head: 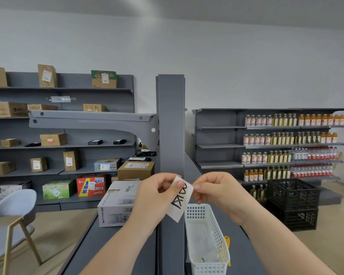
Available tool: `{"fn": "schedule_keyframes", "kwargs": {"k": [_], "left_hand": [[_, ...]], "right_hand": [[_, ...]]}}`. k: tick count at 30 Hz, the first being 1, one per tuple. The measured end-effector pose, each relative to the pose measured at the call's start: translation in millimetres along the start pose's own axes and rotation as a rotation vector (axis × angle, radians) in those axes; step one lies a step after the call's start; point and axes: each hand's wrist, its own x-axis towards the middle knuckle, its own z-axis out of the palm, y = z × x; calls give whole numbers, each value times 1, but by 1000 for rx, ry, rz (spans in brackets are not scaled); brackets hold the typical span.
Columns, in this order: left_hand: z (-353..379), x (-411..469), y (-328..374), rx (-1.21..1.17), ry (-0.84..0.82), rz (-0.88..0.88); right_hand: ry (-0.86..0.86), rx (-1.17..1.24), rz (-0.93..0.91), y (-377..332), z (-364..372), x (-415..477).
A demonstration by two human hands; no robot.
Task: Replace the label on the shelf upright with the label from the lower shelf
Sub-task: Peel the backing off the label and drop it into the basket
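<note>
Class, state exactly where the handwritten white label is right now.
In the head view, the label is low at centre, pinched between the left hand and right hand, before the grey shelf upright, just above the white basket.

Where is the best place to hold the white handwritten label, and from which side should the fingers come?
Pinch the label at its top corners, one hand from each side, as the left hand and right hand do now. It is a thin, limp sheet hanging tilted before the grey shelf upright; gripping the edges probably keeps it flat and the writing uncovered.
</note>
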Motion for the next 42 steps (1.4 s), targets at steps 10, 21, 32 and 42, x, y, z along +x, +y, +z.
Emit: {"fn": "schedule_keyframes", "kwargs": {"k": [10,21,32,42], "left_hand": [[7,-21,-3,174,178,345],[15,-20,-9,153,133,270],[10,-17,-11,171,146,354],[7,-13,-10,169,108,357]], "right_hand": [[170,26,-73,11,13,-4],[162,-80,-125,15,14,-7],[136,-102,-164,13,14,-8],[128,-91,-163,16,14,1]]}}
